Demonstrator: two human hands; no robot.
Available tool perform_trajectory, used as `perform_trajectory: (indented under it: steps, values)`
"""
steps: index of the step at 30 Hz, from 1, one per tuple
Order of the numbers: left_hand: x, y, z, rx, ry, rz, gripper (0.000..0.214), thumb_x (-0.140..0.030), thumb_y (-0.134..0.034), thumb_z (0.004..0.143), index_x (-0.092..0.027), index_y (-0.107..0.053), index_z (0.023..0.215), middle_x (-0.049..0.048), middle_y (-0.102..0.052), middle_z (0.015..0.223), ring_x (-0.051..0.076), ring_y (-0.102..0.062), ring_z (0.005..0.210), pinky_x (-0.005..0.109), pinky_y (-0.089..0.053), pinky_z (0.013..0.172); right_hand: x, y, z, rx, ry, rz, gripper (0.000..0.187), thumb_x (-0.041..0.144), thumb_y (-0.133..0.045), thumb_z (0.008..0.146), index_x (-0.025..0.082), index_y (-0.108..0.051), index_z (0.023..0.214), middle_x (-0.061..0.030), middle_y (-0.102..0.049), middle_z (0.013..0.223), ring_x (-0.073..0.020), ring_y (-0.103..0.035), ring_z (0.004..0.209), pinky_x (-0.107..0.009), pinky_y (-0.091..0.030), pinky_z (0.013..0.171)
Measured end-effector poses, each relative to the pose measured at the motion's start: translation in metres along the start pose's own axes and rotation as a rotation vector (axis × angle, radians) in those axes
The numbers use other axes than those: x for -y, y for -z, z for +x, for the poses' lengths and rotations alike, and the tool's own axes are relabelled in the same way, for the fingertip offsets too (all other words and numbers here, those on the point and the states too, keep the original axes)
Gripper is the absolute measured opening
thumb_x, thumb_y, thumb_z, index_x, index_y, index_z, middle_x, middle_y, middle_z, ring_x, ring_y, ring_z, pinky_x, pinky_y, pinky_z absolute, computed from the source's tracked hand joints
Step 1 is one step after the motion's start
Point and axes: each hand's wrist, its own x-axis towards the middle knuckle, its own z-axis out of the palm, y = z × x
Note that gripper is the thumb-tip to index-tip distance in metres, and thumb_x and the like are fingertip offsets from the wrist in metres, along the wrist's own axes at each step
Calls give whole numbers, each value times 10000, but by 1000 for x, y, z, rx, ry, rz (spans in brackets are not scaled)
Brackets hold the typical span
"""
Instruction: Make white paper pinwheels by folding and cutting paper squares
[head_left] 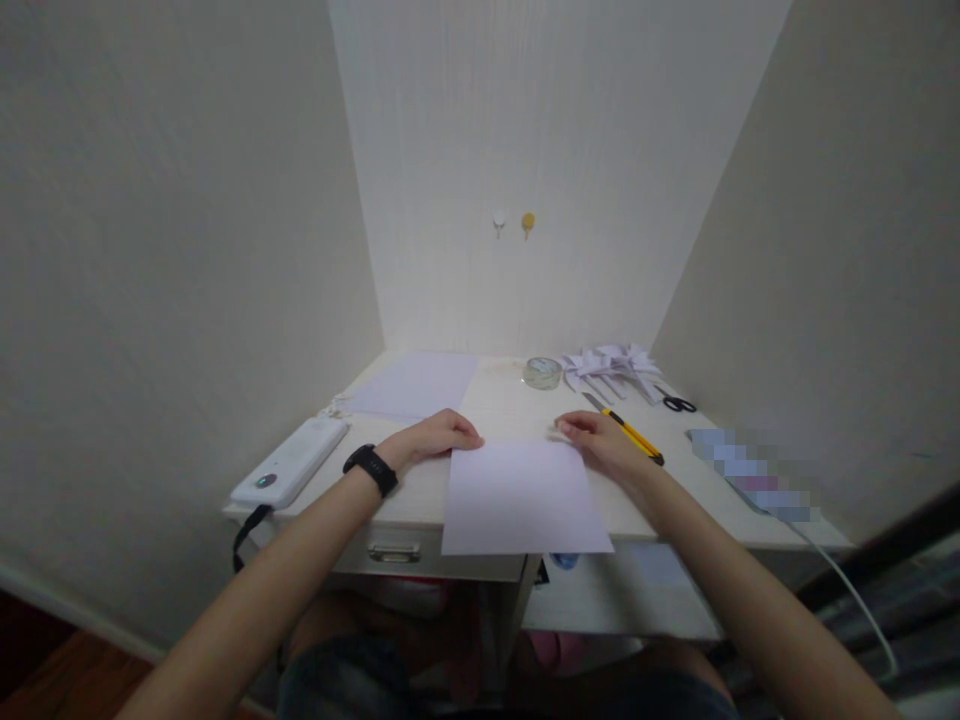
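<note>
A white sheet of paper (521, 497) lies on the pale desk (510, 400), its near edge hanging over the front. My left hand (435, 437), with a black wristband, has its fingers curled on the sheet's far left corner. At the far right corner my right hand (600, 440) pinches the paper's edge. Both hands are closed on the sheet.
A stack of white paper (416, 385) lies at the back left, a white power bank (291, 462) with a black cord at the left edge. A glass dish (541, 372), folded paper pieces (611, 365), black scissors (679, 404) and a yellow utility knife (626, 430) sit to the right.
</note>
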Motion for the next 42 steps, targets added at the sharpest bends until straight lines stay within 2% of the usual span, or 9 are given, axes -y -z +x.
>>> perform_trajectory:
  steps: [5,10,15,21,25,28,33,38,42]
  values:
    - [-10,-7,-1,107,23,32,365,-447,-770,632,-98,-708,718,6,-566,598,105,-391,555,261,-260,543,33,-13,24,504,-87,-118,280,392,-710,678,142,-774,788,-29,-664,664,-126,-494,590,-253,-360,561]
    - [-16,-12,-6,111,70,10,367,-453,-763,627,-105,-705,729,-10,-521,556,94,-359,514,258,-202,503,40,-23,36,636,-130,-63,212,321,-730,635,153,-781,754,-10,-644,614,-105,-459,562,-239,-345,537]
    - [-16,-12,-7,53,91,-34,338,-412,-775,580,-105,-698,698,-9,-532,550,91,-369,510,257,-200,498,40,-22,30,636,-140,-27,166,295,-730,641,158,-781,719,-9,-646,605,-101,-460,565,-235,-345,539]
    - [-6,2,-9,14,120,-66,332,-404,-787,580,-106,-695,695,-5,-541,558,90,-390,512,250,-196,490,26,7,13,559,-197,31,197,316,-758,619,134,-771,692,-19,-639,576,-102,-478,548,-238,-342,526]
    - [0,9,-11,-8,107,-90,351,-417,-792,593,-100,-687,702,-7,-530,559,83,-376,500,248,-181,483,14,22,1,478,-266,159,251,348,-796,603,121,-760,705,-45,-666,632,-113,-536,570,-251,-411,564]
    - [1,11,-12,-23,100,-111,350,-417,-791,600,-101,-680,702,-11,-523,565,81,-373,501,245,-183,479,8,20,-4,411,-284,262,272,350,-815,595,120,-748,727,-45,-664,637,-111,-550,566,-254,-429,571]
    - [0,9,-9,-82,77,-137,343,-399,-789,589,-97,-682,710,5,-553,592,88,-401,520,239,-213,483,-5,3,-4,193,-264,339,293,369,-827,580,129,-715,706,-23,-639,622,-92,-528,531,-247,-415,542]
    - [-1,14,-15,-72,104,-64,302,-373,-773,596,-104,-698,708,13,-578,566,85,-411,490,232,-236,465,-15,5,-2,139,-239,169,349,430,-805,607,121,-701,731,36,-510,501,-61,-376,439,-234,-231,428]
    - [-1,26,-29,-9,147,-24,258,-361,-746,624,-116,-706,693,70,-665,646,118,-542,560,221,-280,480,-17,13,0,174,-232,116,395,478,-786,613,118,-693,746,63,-426,456,-54,-288,424,-249,-141,428]
